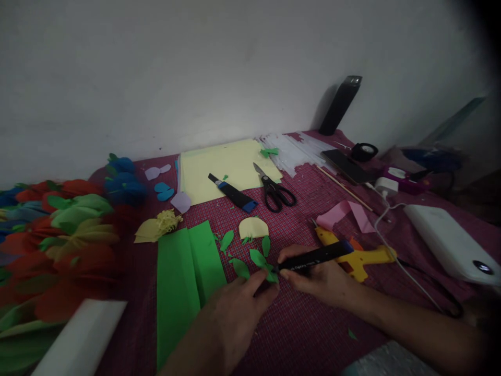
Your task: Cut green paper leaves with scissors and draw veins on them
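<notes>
My right hand (309, 277) is closed round a black marker pen (313, 257) with a dark blue end. Its tip meets a green paper leaf (258, 258) pinched between the thumb and fingers of my left hand (238, 308). Other cut leaves (227, 240) lie close by, one of them just beyond my left fingertips. A cream paper piece (253, 228) with a rounded top sits behind them. Left of my left hand are folded green paper sheets (178, 292). Part of the held leaf is hidden by my fingers.
Black-handled scissors (274, 190) and a box cutter (233, 194) lie by pale yellow sheets (219, 162). A yellow glue gun (356, 258) is beside my right hand, near a white power bank (450, 240) with a cable. Paper flowers (74, 250) crowd the left; a dark bottle (340, 107) stands behind.
</notes>
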Motion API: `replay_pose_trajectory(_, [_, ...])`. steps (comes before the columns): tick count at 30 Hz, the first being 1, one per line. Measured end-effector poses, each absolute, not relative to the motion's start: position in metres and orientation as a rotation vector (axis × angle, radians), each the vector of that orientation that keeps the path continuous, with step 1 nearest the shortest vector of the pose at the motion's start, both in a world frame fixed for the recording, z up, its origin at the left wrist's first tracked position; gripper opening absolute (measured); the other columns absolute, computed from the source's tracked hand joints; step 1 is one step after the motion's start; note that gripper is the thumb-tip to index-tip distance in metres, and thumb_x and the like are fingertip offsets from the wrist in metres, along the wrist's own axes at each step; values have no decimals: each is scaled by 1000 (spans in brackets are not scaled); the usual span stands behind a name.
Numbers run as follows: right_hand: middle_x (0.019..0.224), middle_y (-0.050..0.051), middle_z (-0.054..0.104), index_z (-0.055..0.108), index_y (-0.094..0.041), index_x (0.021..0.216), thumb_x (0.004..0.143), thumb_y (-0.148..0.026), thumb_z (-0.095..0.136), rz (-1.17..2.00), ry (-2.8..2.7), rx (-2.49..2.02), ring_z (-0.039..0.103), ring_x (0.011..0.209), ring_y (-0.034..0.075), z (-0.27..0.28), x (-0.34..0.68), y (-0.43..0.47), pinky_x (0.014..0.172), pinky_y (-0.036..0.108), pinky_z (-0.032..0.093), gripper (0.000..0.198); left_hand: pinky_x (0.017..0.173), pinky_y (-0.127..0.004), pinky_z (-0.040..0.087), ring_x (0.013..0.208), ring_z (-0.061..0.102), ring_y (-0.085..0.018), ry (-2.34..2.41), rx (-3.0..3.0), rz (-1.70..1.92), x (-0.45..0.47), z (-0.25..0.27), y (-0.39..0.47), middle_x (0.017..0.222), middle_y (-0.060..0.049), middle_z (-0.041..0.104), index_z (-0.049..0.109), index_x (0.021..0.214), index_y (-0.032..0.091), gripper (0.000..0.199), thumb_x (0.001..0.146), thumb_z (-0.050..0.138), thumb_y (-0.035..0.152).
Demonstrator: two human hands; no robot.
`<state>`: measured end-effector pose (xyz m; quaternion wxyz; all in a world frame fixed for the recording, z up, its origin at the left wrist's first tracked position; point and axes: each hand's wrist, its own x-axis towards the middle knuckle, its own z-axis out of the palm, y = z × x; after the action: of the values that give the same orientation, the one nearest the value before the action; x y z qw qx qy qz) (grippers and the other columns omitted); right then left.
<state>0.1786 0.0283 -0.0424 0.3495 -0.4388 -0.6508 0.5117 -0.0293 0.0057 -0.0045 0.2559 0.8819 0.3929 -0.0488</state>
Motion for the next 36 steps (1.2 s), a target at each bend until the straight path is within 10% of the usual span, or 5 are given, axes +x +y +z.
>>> replay_pose_trajectory(36, [74, 0, 60, 59, -21, 88, 80, -31, 61, 1238, -1594, -1176, 57, 70, 15, -37, 179, 35, 65, 26, 50, 13, 84, -40, 51, 99, 61, -24, 1070, 2429, -131, -33, -12, 3, 133, -8, 51, 49, 130, 27, 63, 77, 38, -5])
